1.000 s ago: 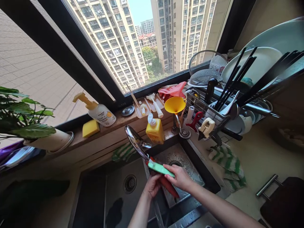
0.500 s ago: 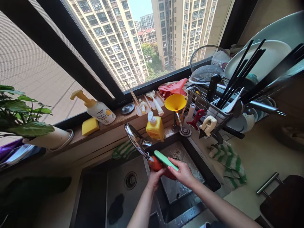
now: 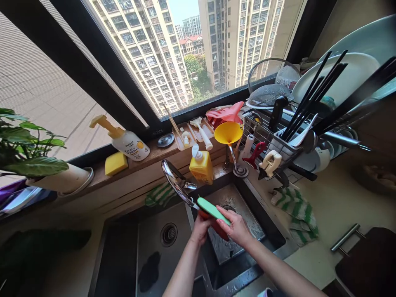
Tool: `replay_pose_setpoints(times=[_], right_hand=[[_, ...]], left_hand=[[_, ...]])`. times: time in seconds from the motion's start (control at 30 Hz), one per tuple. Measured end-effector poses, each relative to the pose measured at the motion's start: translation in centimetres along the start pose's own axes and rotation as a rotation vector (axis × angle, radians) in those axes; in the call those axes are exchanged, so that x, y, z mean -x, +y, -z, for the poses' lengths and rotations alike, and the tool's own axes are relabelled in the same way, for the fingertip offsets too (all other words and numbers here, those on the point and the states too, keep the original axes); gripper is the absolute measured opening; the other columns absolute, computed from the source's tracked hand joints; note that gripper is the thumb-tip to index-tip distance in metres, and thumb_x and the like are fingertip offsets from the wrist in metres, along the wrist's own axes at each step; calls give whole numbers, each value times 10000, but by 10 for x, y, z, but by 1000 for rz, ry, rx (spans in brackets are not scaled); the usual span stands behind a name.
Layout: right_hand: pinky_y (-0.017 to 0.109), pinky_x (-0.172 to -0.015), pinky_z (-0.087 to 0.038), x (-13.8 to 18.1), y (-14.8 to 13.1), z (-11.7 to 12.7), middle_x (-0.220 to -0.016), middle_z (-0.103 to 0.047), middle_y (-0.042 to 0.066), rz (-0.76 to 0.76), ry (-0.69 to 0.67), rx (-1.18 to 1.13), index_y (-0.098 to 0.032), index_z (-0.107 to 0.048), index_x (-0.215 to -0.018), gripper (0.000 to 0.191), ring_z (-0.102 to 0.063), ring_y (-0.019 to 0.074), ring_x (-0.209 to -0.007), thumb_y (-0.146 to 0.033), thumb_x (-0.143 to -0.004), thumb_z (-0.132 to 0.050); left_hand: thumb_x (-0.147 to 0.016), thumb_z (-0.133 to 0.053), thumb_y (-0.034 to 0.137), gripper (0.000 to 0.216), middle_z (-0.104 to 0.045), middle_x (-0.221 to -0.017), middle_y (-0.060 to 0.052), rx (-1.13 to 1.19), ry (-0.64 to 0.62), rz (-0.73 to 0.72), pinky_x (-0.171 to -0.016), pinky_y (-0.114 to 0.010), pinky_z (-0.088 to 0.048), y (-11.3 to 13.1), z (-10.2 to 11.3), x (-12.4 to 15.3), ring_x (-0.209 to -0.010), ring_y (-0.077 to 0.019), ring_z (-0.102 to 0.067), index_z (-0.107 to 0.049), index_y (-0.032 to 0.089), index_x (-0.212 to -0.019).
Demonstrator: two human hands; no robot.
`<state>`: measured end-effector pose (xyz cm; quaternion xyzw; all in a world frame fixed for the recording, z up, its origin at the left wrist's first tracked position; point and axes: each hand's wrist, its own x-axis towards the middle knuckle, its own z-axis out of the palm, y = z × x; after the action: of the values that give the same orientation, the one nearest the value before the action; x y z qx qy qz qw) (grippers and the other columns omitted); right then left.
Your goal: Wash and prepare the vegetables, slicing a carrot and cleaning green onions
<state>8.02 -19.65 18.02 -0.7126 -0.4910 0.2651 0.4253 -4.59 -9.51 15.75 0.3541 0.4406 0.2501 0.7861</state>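
Observation:
My left hand (image 3: pixel 200 231) is closed around a long orange-red vegetable (image 3: pixel 220 232) under the faucet (image 3: pixel 175 183); I cannot tell its exact kind. In my right hand (image 3: pixel 236 229) is a light green scrubbing brush (image 3: pixel 210 208), gripped by its near end. The brush lies along the top of the vegetable and covers much of it; its underside is hidden. Water runs from the spout beside the brush's far end. Both hands are over the sink (image 3: pixel 198 270), near the divider between its basins.
Behind the sink stand a yellow pump bottle (image 3: pixel 201 168) and a yellow funnel (image 3: pixel 228 134). A yellow sponge (image 3: pixel 116 164) and a white soap bottle (image 3: pixel 131 145) sit on the sill. A loaded dish rack (image 3: pixel 272 136) and a striped cloth (image 3: pixel 298 212) are at the right.
The brush has slid slightly toward the far left along the vegetable and now hides its rounded far end. My left hand is turned a little, still holding on.

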Motion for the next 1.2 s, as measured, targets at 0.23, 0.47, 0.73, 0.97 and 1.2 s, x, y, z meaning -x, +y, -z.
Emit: replay_pose_setpoints(times=[0.23, 0.47, 0.73, 0.97, 1.2], right_hand=[[386, -934, -467, 1, 10, -20, -1202, -614, 93, -150, 35, -186, -188, -565, -1231, 457, -586, 248, -1085, -407, -834, -517], [408, -909, -481, 8, 7, -33, -1173, -628, 101, -267, 75, -260, -183, -579, -1216, 476, -611, 265, -1043, -438, -819, -523], [411, -891, -488, 23, 5, -50, -1183, -620, 120, -344, 112, -295, -163, -567, -1230, 507, -610, 277, -1044, -457, -822, -508], [413, -980, -426, 34, 4, -57, -1222, -596, 114, -269, 126, -369, -168, -556, -1240, 497, -558, 259, -1128, -438, -824, -523], [420, -958, -447, 46, 2, -50, -1217, -601, 109, -199, 73, -326, -190, -558, -1242, 466, -575, 260, -1104, -403, -828, -531]], left_hand=[[-527, -822, 189, 508, -690, -841, -25, 240, 60, 10, -772, -340, -510, -2, 16, 0, -765, -184, -657, -619, 186, -992], [-642, -766, 237, 336, -697, -1007, -51, 563, 12, -10, -877, -365, -493, 10, 21, 2, -934, -209, -642, -664, 206, -961], [-686, -734, 293, 281, -701, -972, -28, 586, -54, 30, -929, -458, -432, 4, 23, 6, -937, -224, -628, -678, 250, -958], [-688, -545, 674, 566, -695, -990, -87, 683, -156, 131, -992, -507, -360, 12, 32, 6, -1031, -293, -585, -682, 189, -947], [-733, -549, 368, 251, -702, -930, -77, 686, 53, 172, -1018, -479, -367, -4, 34, 4, -1085, -275, -572, -676, 183, -846]])
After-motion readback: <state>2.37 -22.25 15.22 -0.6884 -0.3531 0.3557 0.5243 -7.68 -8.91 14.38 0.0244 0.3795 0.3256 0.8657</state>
